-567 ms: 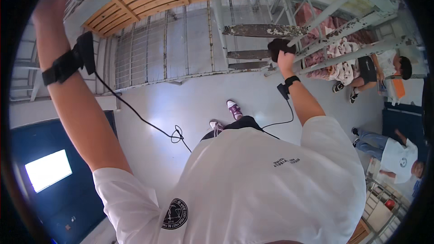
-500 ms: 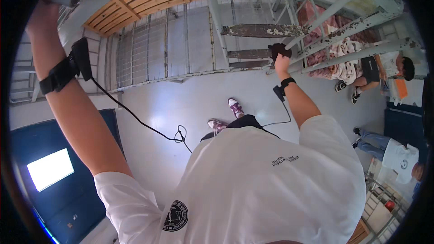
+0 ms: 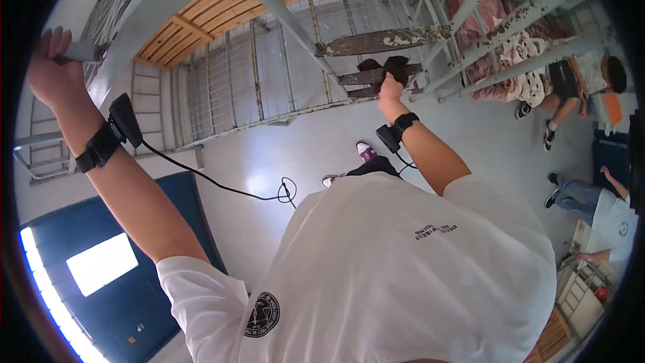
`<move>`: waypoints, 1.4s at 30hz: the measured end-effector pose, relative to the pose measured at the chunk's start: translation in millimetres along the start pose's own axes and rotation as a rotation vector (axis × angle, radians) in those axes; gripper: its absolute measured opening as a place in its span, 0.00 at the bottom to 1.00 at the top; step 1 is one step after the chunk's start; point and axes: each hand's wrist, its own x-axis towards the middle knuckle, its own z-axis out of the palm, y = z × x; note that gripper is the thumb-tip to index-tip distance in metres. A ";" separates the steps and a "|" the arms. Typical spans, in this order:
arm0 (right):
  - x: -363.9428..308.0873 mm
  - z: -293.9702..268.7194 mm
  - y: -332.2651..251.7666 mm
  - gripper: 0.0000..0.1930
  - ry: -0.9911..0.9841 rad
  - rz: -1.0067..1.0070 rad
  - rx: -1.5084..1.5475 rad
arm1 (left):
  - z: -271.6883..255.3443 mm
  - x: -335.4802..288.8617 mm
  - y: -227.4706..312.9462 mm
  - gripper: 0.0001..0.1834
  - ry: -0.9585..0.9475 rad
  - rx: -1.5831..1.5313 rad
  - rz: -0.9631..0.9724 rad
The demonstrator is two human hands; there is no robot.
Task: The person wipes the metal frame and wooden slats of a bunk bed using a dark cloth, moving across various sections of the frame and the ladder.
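Note:
At the far upper left, my left hand [image 3: 50,74] is closed round a short grey tube [image 3: 82,52] beside the metal bunk bed frame. Whether the tube is joined to the frame I cannot tell. My right hand [image 3: 388,93] grips a dark brown cloth [image 3: 395,66], bunched against a rung of the bed's ladder [image 3: 359,77]. Part of the cloth lies over that rung. Above it, a wider upper rung [image 3: 383,41] has flaking brown and white paint. Black straps with small boxes [image 3: 101,150] are on both my wrists, with cables running from them.
Wooden slats [image 3: 248,13] and a wire mesh bed base [image 3: 222,87] lie ahead. Patterned bedding [image 3: 517,74] hangs to the right, near one person [image 3: 564,87]; another [image 3: 598,208] stands lower right. A blue door [image 3: 154,228] is at left. One cable [image 3: 215,187] loops over the grey floor.
My right hand has moved the cloth leftward, from the ladder's right post onto the rung. My left hand appears lower in view, still round the tube. The view has shifted slightly.

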 end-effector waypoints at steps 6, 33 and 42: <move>-9.4 19.6 31.7 0.14 -0.159 0.145 0.185 | -0.3 -14.7 14.7 0.18 0.125 0.075 0.058; 102.8 -94.5 -53.6 0.29 -0.153 -0.835 -0.924 | -10.2 -6.2 16.0 0.20 -0.058 -0.042 0.010; 245.1 -94.5 87.4 0.21 -0.208 -0.327 -0.961 | -19.6 9.3 13.3 0.20 -0.196 -0.126 -0.039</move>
